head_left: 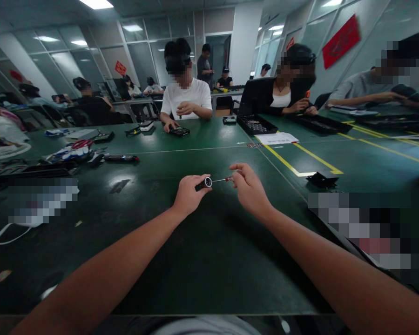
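Observation:
Above the middle of the green table [167, 260], my left hand [189, 193] is closed around a short black cylinder with a silver-ringed round end [208, 182]. That end is turned toward the right; its exact kind is too small to make out. My right hand [249, 190] pinches a thin screwdriver [219, 180] with a metal shaft and a bit of red at the handle. The shaft points left at the ringed end, and whether its tip touches is hard to tell. My fingers hide most of the screwdriver's handle.
A black pen-like tool [121, 158], red-handled scissors [83, 144] and cables lie at the left. A small black part [323, 179] sits by yellow tape lines at the right. Across the table, a person in white [186, 100] handles a black device; black trays [256, 124] stand beyond.

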Motion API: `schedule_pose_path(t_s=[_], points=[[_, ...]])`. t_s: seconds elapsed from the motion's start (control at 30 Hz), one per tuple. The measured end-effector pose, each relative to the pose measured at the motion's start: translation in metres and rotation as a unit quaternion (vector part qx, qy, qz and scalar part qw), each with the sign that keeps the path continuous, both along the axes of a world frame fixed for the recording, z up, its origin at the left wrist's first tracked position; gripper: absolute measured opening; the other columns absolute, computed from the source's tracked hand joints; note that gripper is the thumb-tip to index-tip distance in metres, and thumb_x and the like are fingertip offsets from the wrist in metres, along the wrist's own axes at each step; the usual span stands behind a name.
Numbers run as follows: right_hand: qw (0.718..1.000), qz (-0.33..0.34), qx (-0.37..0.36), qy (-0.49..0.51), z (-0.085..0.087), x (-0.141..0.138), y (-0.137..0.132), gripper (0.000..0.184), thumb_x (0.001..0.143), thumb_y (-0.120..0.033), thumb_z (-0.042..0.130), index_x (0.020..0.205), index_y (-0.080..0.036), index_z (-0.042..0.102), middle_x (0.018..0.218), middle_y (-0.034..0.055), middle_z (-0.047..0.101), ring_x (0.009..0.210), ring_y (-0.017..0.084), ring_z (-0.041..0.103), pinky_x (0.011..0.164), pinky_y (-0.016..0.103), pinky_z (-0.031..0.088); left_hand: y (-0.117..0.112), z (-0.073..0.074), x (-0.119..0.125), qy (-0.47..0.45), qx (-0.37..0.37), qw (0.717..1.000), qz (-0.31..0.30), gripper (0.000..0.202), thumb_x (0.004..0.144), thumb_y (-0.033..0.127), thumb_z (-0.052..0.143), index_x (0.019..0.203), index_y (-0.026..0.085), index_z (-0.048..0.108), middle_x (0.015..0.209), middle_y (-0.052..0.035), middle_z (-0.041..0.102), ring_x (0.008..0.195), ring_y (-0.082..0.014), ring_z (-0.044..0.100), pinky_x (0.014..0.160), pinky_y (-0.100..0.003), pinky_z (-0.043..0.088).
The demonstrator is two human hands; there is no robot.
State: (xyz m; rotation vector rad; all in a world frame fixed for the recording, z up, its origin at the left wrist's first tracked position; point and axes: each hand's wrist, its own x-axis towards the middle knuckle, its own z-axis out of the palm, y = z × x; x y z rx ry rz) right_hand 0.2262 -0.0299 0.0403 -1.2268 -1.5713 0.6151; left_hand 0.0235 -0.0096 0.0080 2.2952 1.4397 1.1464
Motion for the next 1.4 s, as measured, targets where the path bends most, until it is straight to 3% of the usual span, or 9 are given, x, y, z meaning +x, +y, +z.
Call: schedule_pose_path(t_s=[0.13, 0.23, 0.43, 0.57, 0.7, 0.87, 1.0, 1.4], points=[[1.0, 0.009, -0.005, -0.006, 0.002, -0.001, -0.003, 0.02, 0.095, -0.037, 0.043, 0.101, -0.024, 0.057, 0.077, 0.0002, 0.061, 0.072, 0.02, 0.058, 0.068, 0.034, 0.041, 0.001, -0.002, 0.0, 0.007, 0.008, 1.0, -0.007, 0.041, 0.081, 0.022, 0.08, 0.121, 0.027, 0.069, 0.116, -0.0022, 0.073, 0.11, -0.0248, 0.064, 0.099, -0.045, 0.044], [1.0, -0.005, -0.003, -0.018, 0.004, -0.002, -0.004, 0.031, 0.099, -0.047, 0.036, 0.093, -0.024, 0.057, 0.077, 0.0017, 0.061, 0.071, 0.02, 0.058, 0.067, 0.035, 0.04, 0.001, -0.003, 0.0, 0.006, 0.012, 1.0, -0.008, 0.041, 0.081, 0.022, 0.081, 0.12, 0.028, 0.07, 0.116, -0.002, 0.074, 0.11, -0.0249, 0.064, 0.099, -0.045, 0.044], [1.0, 0.003, 0.0, 0.0, 0.0, -0.004, -0.003, 0.019, 0.095, -0.035, 0.045, 0.108, -0.024, 0.051, 0.083, 0.002, 0.064, 0.073, 0.02, 0.059, 0.069, 0.035, 0.043, 0.003, -0.002, -0.001, -0.01, 0.002, 1.0, 0.01, 0.041, 0.083, 0.021, 0.078, 0.122, 0.027, 0.069, 0.116, -0.0028, 0.073, 0.108, -0.024, 0.064, 0.099, -0.043, 0.046], [0.999, 0.022, 0.017, 0.027, -0.002, -0.006, -0.003, 0.014, 0.093, -0.035, 0.052, 0.098, -0.022, 0.054, 0.086, 0.0034, 0.065, 0.076, 0.018, 0.06, 0.072, 0.035, 0.046, 0.003, -0.001, -0.001, -0.017, -0.008, 1.0, 0.025, 0.04, 0.084, 0.021, 0.077, 0.122, 0.027, 0.069, 0.117, -0.0033, 0.073, 0.108, -0.0238, 0.064, 0.099, -0.042, 0.047], [0.993, 0.01, -0.012, 0.116, -0.002, -0.004, 0.003, 0.025, 0.091, -0.046, 0.055, 0.091, -0.022, 0.059, 0.077, 0.002, 0.063, 0.07, 0.018, 0.059, 0.069, 0.034, 0.049, -0.001, 0.005, -0.001, 0.028, 0.014, 0.999, -0.006, 0.038, 0.085, 0.023, 0.076, 0.122, 0.028, 0.069, 0.117, -0.0034, 0.073, 0.111, -0.0245, 0.062, 0.105, -0.047, 0.042], [0.955, -0.025, -0.121, 0.269, -0.008, 0.005, 0.019, 0.033, 0.089, -0.056, 0.052, 0.08, -0.025, 0.054, 0.063, -0.0018, 0.052, 0.053, 0.016, 0.051, 0.056, 0.034, 0.051, -0.002, 0.012, -0.003, 0.086, 0.041, 0.995, 0.004, 0.034, 0.089, 0.023, 0.07, 0.122, 0.033, 0.069, 0.118, -0.0025, 0.072, 0.117, -0.0264, 0.059, 0.115, -0.057, 0.029], [0.958, -0.046, -0.097, 0.266, -0.012, 0.005, 0.023, 0.032, 0.088, -0.055, 0.055, 0.082, -0.024, 0.055, 0.068, -0.0004, 0.056, 0.057, 0.016, 0.054, 0.055, 0.032, 0.052, 0.001, 0.01, -0.005, 0.061, 0.007, 0.998, 0.013, 0.035, 0.088, 0.024, 0.071, 0.122, 0.031, 0.068, 0.12, -0.0033, 0.072, 0.118, -0.0274, 0.059, 0.109, -0.055, 0.036], [0.976, -0.003, -0.047, 0.211, -0.008, -0.003, 0.013, 0.028, 0.09, -0.049, 0.057, 0.091, -0.021, 0.059, 0.075, 0.0, 0.062, 0.067, 0.015, 0.059, 0.065, 0.032, 0.051, 0.0, 0.003, -0.002, 0.034, 0.017, 0.999, -0.022, 0.04, 0.087, 0.029, 0.075, 0.125, 0.028, 0.066, 0.12, -0.0023, 0.072, 0.114, -0.0243, 0.061, 0.106, -0.048, 0.04]])
